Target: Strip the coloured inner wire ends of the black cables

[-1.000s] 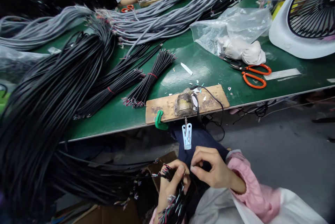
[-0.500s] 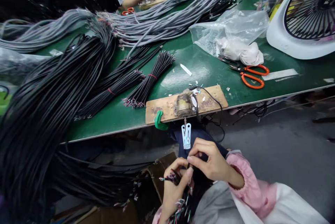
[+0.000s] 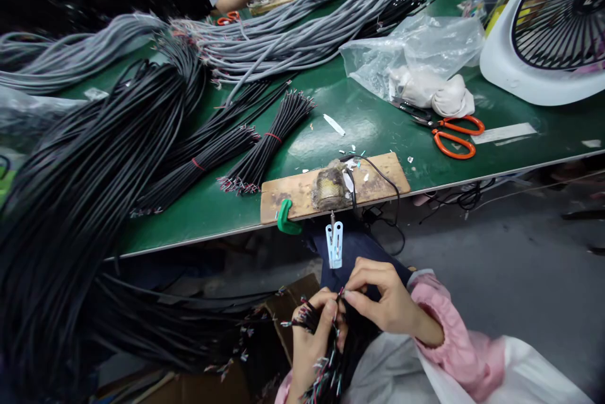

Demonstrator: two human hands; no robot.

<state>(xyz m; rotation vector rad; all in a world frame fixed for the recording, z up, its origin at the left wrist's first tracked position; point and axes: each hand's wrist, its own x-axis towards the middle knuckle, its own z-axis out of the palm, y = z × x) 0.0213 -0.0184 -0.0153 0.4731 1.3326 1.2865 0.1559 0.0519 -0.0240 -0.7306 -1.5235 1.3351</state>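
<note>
Hold slim black-sheathed cables [image 3: 309, 319], probably light and springy, mid-length, off the near edge of the glossy green tabletop [image 3: 208, 218], with left hand [image 3: 312, 348] clasping several, right hand [image 3: 391, 302] unclear in grip.

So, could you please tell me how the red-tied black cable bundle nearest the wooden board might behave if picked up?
The bundle would probably stay together, since a red tie cinches its middle. Its straight cables look fairly stiff, so it may sag only slightly. Its splayed ends might snag.

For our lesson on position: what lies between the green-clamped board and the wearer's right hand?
The head view shows a blue clip and dark cloth between board and right hand.
</note>
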